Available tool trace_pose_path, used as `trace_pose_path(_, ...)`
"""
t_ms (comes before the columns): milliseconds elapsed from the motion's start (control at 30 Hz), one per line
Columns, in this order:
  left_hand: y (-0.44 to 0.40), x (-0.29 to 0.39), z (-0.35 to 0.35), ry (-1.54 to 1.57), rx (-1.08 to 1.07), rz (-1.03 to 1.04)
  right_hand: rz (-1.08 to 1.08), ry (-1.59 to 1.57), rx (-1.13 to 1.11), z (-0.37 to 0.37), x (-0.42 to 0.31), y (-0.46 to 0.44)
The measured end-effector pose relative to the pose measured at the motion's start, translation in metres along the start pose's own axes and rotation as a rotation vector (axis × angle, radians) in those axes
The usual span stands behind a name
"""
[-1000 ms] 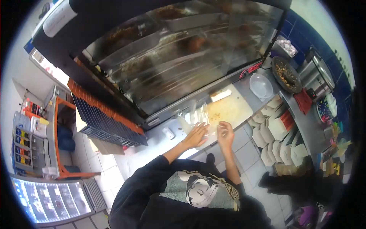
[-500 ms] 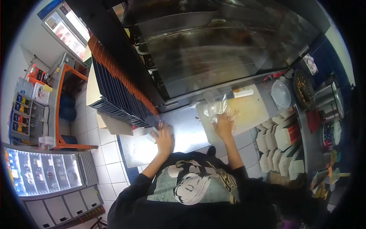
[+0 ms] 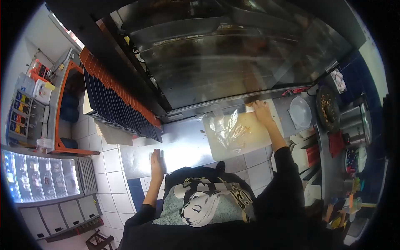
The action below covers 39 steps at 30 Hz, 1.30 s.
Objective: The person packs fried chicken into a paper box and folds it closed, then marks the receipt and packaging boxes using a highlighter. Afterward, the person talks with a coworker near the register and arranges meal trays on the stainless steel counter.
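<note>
At the left part of the metal counter (image 3: 183, 143), my left hand (image 3: 156, 164) has its fingers together around a small pale item, mostly hidden. My right hand (image 3: 263, 113) is at the back right of the white cutting board (image 3: 260, 139), its fingers closed over a white handle (image 3: 250, 109) that shows beside the fingertips. A crumpled clear plastic bag (image 3: 230, 131) lies on the board's left part, touched by neither hand. Small brown crumbs dot the board near the bag.
A glass-fronted cabinet (image 3: 200, 62) stands behind the counter. Folded dark boxes (image 3: 116, 104) are stacked at left. To the right are a clear plastic tub (image 3: 300, 112), a pan of food (image 3: 328, 109), a metal pot (image 3: 357, 125), a red cloth (image 3: 336, 143) and open cartons (image 3: 302, 152).
My right hand has let go of the plastic bag and moved right to the white handle. My left hand has moved from beside the folded boxes towards the counter's front edge, its fingers drawn together.
</note>
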<state>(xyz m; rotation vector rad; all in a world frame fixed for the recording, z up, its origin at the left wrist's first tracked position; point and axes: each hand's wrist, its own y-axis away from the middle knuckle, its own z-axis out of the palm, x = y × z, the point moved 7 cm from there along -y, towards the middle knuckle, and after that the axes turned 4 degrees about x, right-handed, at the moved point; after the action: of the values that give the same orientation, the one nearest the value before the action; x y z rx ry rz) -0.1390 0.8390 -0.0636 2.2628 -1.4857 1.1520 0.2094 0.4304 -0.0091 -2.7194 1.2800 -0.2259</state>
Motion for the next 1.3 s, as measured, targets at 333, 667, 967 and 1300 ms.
trace_pose_path(333,-0.004,0.105,-0.018,-0.031,0.145,0.092,-0.155,-0.179,0.094,-0.071,0.072,0.067)
trace_pose_path(667,-0.065,0.265,-0.028,0.477,0.295,0.297,-0.039,-0.278,0.201,-0.085,0.060,0.130)
trace_pose_path(967,-0.113,0.386,-0.038,1.092,0.065,0.454,-0.081,-1.872,0.150,-0.200,-0.094,0.013)
trace_pose_path(1300,-0.138,0.390,-0.118,1.098,0.502,0.548,-0.423,-1.735,0.284,-0.388,-0.132,-0.062)
